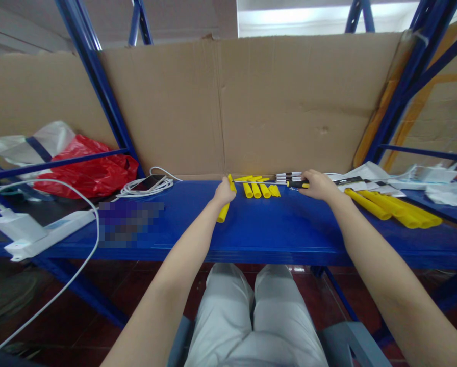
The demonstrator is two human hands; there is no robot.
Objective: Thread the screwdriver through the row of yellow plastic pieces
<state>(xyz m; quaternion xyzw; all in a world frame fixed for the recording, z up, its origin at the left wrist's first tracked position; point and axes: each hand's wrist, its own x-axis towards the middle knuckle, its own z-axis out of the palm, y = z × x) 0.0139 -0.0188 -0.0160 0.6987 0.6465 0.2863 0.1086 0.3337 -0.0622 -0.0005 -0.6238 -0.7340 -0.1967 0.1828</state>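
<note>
My left hand (224, 191) is closed around a yellow tube (223, 212), which stands tilted over the blue tabletop. A screwdriver (297, 184) with a black and yellow handle is gripped in my right hand (319, 185). Its long thin shaft points left, and the tip reaches the upper part of the held tube; whether it touches is too small to tell. Below the shaft, several short yellow tubes (256, 190) lie side by side between my hands. Behind the handle sit some small black and white items (287, 176), their kind unclear.
More yellow tubes (385, 205) lie right of my right forearm beside white papers or packets (370, 172). A white power strip (56, 232) with a plugged-in charger, coiled white cable (144, 188) and red plastic bag (94, 165) are left. A cardboard panel (274, 107) closes the back.
</note>
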